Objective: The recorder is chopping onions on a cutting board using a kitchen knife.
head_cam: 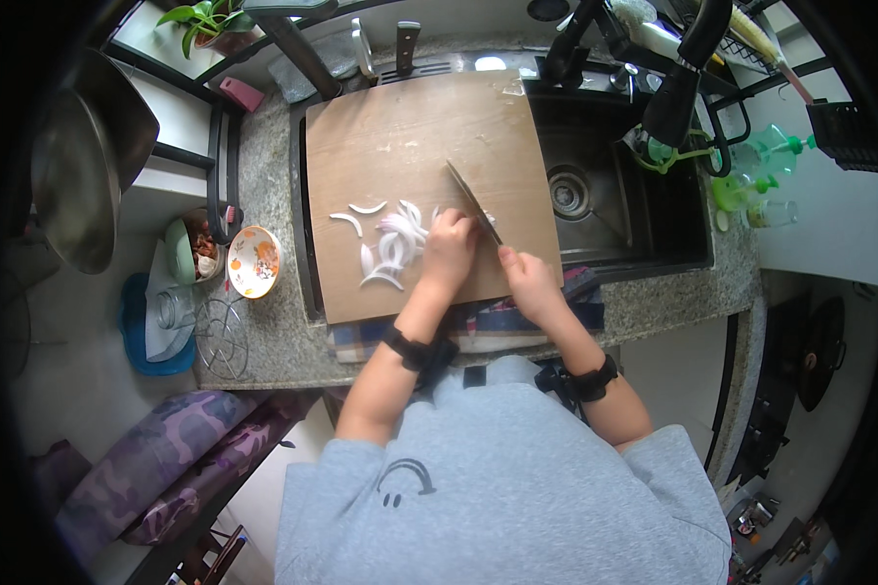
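A wooden cutting board (410,161) lies over part of the sink. My right hand (533,285) grips the handle of a kitchen knife (473,197), its blade slanting away to the upper left. Close against the blade's left side, my left hand (450,245) has its fingers curled down on an onion piece, which they mostly hide. A bit of purple-white onion (490,218) shows just right of the blade. Left of my left hand lies a loose pile of onion slices (399,241), with a few slices apart from it.
The black sink basin (600,234) opens on the right, beneath a faucet (673,110). On the left counter stand a patterned bowl (254,262), a green bowl (183,248) with food and a wire rack (222,340). A folded plaid cloth (483,329) lies under the board's near edge.
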{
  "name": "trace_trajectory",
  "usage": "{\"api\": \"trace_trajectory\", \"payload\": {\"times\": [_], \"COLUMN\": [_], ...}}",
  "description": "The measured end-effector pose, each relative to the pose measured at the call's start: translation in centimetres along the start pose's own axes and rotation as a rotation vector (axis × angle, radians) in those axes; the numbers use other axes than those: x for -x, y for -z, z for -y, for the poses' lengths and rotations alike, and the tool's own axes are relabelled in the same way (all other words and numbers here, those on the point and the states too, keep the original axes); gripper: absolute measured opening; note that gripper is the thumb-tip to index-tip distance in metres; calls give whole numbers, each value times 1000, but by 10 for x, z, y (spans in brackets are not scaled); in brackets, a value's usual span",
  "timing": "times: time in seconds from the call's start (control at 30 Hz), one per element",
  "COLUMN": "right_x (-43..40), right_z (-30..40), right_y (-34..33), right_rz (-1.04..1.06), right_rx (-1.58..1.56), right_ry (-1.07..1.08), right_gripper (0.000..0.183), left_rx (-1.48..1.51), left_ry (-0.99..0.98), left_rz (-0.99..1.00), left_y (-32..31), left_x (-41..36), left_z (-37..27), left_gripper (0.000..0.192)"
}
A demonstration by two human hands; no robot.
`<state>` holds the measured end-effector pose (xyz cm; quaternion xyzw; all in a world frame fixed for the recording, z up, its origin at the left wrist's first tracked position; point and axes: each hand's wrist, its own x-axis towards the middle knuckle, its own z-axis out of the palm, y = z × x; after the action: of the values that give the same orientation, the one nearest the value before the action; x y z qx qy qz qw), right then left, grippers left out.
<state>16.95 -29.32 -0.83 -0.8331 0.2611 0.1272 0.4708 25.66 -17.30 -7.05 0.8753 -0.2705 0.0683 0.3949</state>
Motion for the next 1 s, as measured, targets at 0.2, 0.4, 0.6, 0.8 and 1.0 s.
{"api": "trace_trajectory", "payload": {"times": [0.2,0.4,0.6,0.8,1.0], "right_x": [11,-6,-11,-1,4], "right_z": [-6,-5,-37,-28,-17], "right_y": [-1,-3,-9,-6,-2], "right_rz": [-14,-17,28,29,7], "right_rx": [-25,-29,-196,-220,-191], "right_ry": [-15,4,-17,12,27], "right_gripper": [53,53,56,56,56], "left_rx": [-3,-8,45,79,65], "left_ry": [-5,-32,-1,-13,-18], "left_rz": [14,-9,14,-1,17], "left_y": [-1,-1,0,4,5], "left_x": [2,-1,0,-1,-2], "left_z": [2,4,7,7,8], "left_gripper": [7,7,10,13,15]}}
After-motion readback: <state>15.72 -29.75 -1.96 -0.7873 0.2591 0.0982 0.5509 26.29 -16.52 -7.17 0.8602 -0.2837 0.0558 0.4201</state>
